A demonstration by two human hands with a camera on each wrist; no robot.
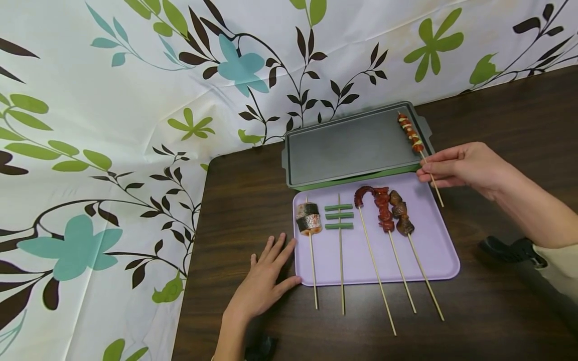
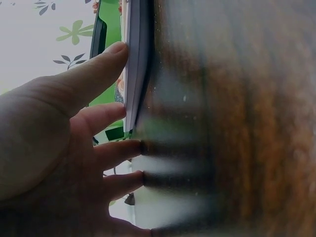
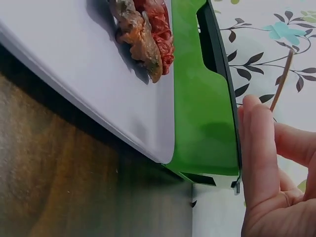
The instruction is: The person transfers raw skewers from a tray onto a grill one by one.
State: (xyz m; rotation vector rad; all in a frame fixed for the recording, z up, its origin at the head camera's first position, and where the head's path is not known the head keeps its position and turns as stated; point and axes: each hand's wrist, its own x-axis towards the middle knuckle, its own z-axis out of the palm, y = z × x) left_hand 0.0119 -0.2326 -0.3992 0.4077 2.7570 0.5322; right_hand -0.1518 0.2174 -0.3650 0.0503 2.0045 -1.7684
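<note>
Spreading beneath both hands, a dark wood-grain tabletop meets a white cloth printed with leaves, birds and blue flowers, which rises beyond the hands and on the left hand's outer side. The hands are well apart. The right hand pinches the bare stick of a red-and-pale skewer, whose food end lies ahead of the fingers over the right end of a dark griddle; whether it touches the plate I cannot tell. The left hand has its fingers spread, the thumb at the near left corner of a lilac tray. Between the hands, that tray bears five more skewers: a banded roll nearest the left hand, then green sticks, a curled tentacle, red pieces and brown chunks. Only the left wrist view shows thumb and index fingertips against the tray's rim, the others reaching the wood. The right wrist view alone reveals a notch in the griddle's green side, beside the right fingers, but misses the held skewer's food.
</note>
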